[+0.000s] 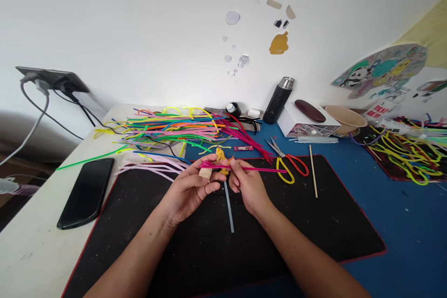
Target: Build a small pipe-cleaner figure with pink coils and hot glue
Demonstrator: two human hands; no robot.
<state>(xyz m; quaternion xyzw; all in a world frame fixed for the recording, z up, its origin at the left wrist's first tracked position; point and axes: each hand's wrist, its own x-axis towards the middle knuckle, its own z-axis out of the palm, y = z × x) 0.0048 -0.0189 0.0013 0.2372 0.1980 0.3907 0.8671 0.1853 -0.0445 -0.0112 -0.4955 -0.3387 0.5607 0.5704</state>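
A magenta pipe cleaner [260,169] runs sideways between my hands, its left end bunched into a small coil. My left hand [188,191] is closed around that coiled end, with a beige wrapped piece [205,174] at its fingertips; I cannot tell whether it is tape on a finger. My right hand [249,186] pinches the straight part of the pipe cleaner. Just behind the fingers is a small yellow fuzzy figure [220,152], partly hidden. Below the hands a translucent glue stick [228,207] lies on the black mat [209,256].
Scissors [288,163] and a wooden stick [313,170] lie right of my hands. Behind are piled colored pipe cleaners [174,125], a black thermos [278,101] and a white box [307,121]. A phone [85,193] lies left; more pipe cleaners [401,149] lie far right.
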